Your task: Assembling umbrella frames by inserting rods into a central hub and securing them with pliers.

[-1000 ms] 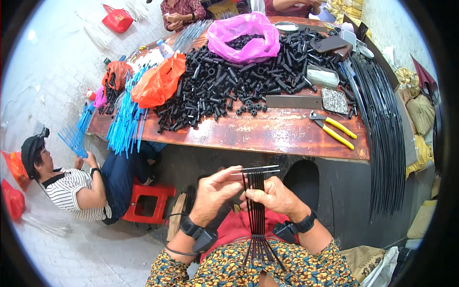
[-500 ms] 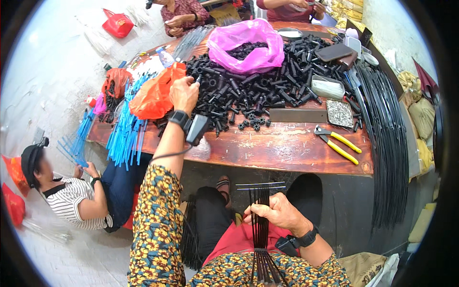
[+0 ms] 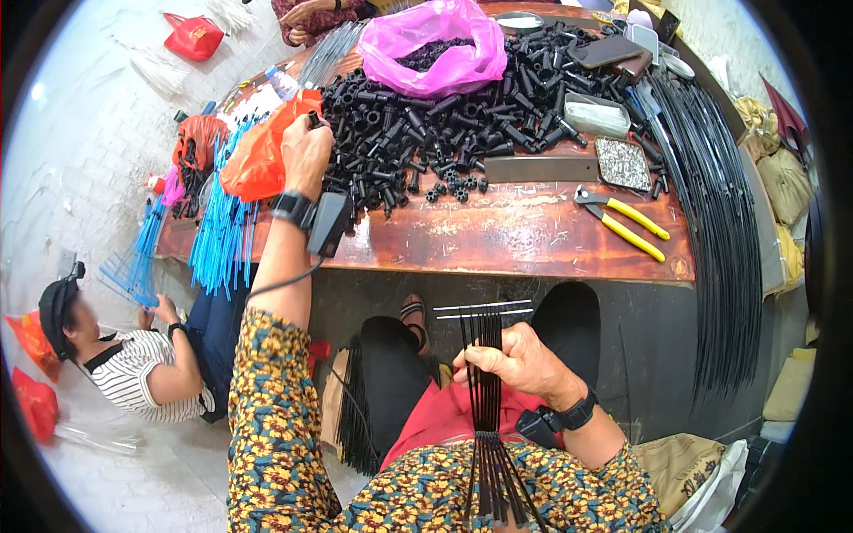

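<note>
At the left edge of a heap of black plastic fittings point(image 3: 418, 133), my left hand point(image 3: 306, 155) is closed with a small black fitting point(image 3: 314, 119) at its fingertips. An orange plastic bag point(image 3: 258, 160) lies right against that hand. My right hand point(image 3: 524, 360) grips a bundle of thin black rods point(image 3: 485, 391) over my lap, their lower ends fanning out toward me. Two thin white sticks point(image 3: 462, 311) lie crosswise at the rods' far ends; how they are held is hidden.
On the wooden table point(image 3: 498, 240) are yellow-handled pliers point(image 3: 622, 222), a dark metal bar point(image 3: 542, 169), a tray of small pieces point(image 3: 622, 163) and a pink bag point(image 3: 382, 53). Long black rods point(image 3: 720, 240) overhang the right edge, blue rods point(image 3: 222, 222) the left. A co-worker point(image 3: 133, 373) sits at left.
The view has tipped, so the table sits higher and more to the left. My left hand has shifted slightly toward me beside the orange bag. My right hand keeps its grip on the rods.
</note>
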Action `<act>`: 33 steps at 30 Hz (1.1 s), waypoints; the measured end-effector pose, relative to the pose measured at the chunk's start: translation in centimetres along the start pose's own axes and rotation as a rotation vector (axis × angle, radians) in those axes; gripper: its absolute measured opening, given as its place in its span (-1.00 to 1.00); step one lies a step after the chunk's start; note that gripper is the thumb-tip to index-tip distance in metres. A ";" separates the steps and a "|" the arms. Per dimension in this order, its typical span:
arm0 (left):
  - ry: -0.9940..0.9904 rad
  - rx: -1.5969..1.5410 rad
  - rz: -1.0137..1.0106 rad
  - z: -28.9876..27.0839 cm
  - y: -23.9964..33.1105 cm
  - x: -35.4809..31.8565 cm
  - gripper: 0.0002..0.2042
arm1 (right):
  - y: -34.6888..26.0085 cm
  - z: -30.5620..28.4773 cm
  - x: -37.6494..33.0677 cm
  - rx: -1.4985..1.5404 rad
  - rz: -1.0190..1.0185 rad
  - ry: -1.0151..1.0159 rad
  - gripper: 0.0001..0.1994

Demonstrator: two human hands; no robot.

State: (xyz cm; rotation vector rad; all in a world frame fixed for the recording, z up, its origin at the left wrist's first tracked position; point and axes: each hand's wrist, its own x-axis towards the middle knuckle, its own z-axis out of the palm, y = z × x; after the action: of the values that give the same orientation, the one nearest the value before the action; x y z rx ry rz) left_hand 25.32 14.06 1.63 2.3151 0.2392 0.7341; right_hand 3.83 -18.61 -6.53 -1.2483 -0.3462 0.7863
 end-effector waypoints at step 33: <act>-0.613 -1.082 -0.650 -0.1 4.9 -20.6 -0.60 | -0.8 0.6 -0.1 -0.046 -0.069 -0.016 -0.72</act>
State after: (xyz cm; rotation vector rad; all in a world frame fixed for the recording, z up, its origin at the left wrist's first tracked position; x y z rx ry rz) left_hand 8.15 3.06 -4.16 1.1974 0.2114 -0.1971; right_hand 3.66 -18.37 -5.62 -1.2673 -0.4205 0.7337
